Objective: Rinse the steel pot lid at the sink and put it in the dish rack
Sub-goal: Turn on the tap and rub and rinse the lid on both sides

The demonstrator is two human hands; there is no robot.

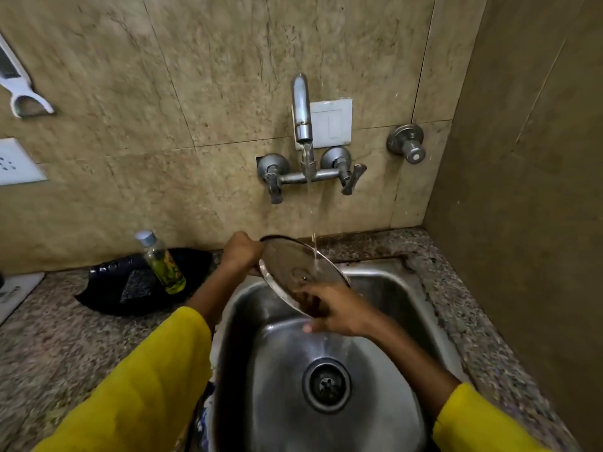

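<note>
Yellow sleeves [143, 380] frame our hands: left hand [242, 252] and right hand [339, 309] both clamp the round steel pot lid [293, 269], tilted under the wall tap's stream [314, 249]. We judge wet fingers could slip, dropping it into the steel sink [293, 370].

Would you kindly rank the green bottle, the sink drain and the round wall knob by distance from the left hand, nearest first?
From the left hand:
1. Green bottle, just to its left on the counter.
2. Sink drain, below and right.
3. Round wall knob, upper right.

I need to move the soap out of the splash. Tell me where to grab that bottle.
Grip the bottle around its clear upper body just below the grey cap, coming from the front left. It leans against the black tray, so its lower back side is blocked.
</note>
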